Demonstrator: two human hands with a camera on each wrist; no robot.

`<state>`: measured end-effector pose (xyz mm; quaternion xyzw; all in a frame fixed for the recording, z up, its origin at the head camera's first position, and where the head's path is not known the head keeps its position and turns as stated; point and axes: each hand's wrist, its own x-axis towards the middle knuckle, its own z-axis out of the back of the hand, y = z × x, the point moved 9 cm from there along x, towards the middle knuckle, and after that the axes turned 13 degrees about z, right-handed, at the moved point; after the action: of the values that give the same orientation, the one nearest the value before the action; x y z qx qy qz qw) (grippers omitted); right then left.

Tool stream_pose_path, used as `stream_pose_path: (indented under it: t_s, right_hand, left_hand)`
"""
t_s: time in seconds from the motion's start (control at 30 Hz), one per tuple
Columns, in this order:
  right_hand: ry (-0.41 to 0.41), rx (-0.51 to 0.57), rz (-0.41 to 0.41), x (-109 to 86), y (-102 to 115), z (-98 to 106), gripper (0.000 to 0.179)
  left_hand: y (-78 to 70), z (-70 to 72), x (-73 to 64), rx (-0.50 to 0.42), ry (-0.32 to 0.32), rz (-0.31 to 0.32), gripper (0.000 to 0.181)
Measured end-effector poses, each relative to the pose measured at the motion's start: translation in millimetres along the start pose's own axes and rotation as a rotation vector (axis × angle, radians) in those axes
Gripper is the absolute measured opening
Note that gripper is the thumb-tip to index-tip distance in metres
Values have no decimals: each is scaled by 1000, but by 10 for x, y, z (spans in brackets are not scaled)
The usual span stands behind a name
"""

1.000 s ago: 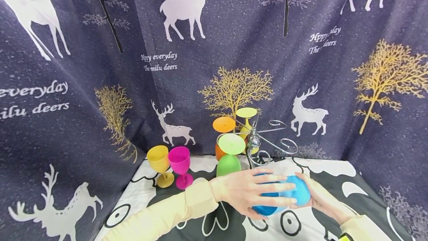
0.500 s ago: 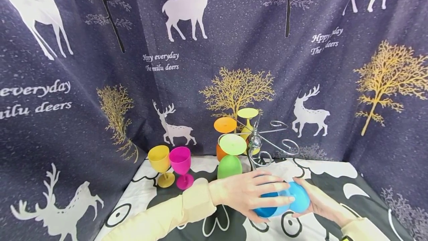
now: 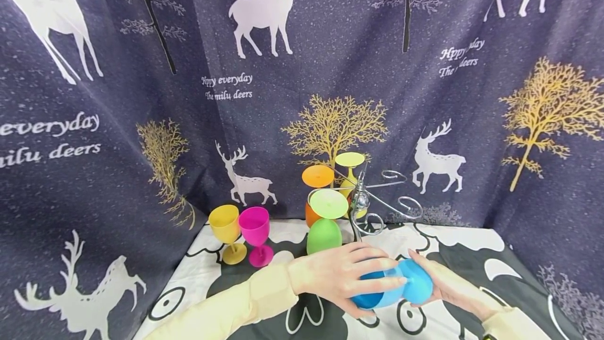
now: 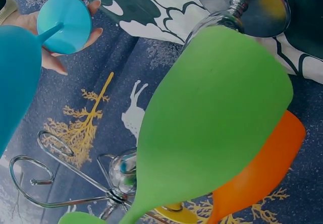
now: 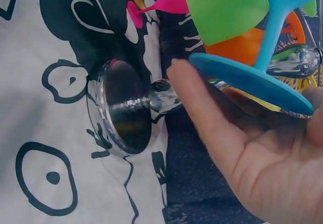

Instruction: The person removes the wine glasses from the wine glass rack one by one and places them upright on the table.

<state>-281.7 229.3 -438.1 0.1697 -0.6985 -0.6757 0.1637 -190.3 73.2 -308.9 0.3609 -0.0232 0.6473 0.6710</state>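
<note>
A blue goblet (image 3: 389, 298) lies tilted between my two hands, its bowl to the left and its round foot to the right. My left hand (image 3: 342, 277) grips the bowl, fingers over the top and thumb below. The foot rests in my right hand (image 3: 445, 285), whose fingers and thumb hold its edge; the right wrist view shows the blue foot (image 5: 242, 80) against the fingers. Just beyond my left hand, a green goblet (image 3: 324, 235) hangs upside down on a chrome rack (image 3: 360, 201). An orange goblet (image 3: 317, 176) and a yellow-green one (image 3: 349, 160) hang behind it.
A yellow goblet (image 3: 225, 224) and a magenta goblet (image 3: 255, 230) stand upright at the left. Curled, bare rack arms (image 3: 408, 206) reach out to the right above the hands. The rack's round chrome base (image 5: 126, 108) stands on the patterned cloth (image 3: 472, 261). A deer-print curtain (image 3: 302, 77) encloses the back.
Both hands have shifted slightly left and toward me with the blue goblet. Its bowl has turned a little, showing more of the side and foot. The other goblets and the rack stay put.
</note>
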Motion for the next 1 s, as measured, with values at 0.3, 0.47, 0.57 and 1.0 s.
stream_pose_path:
  t_s: [0.3,0.47,0.57,1.0]
  right_hand:
    - [-34,-92,14,-2,177,132,69]
    - [-137,-224,74,-1,407,295,69]
    - [-196,-334,134,8,625,366,68]
    - [-374,-966,411,-21,1508,286,48]
  left_hand:
    - [-56,24,-87,-7,7,-1,60]
    - [-43,8,-140,14,16,15,60]
    - [-31,2,-188,19,28,29,61]
    - [7,-4,-355,-12,47,102,65]
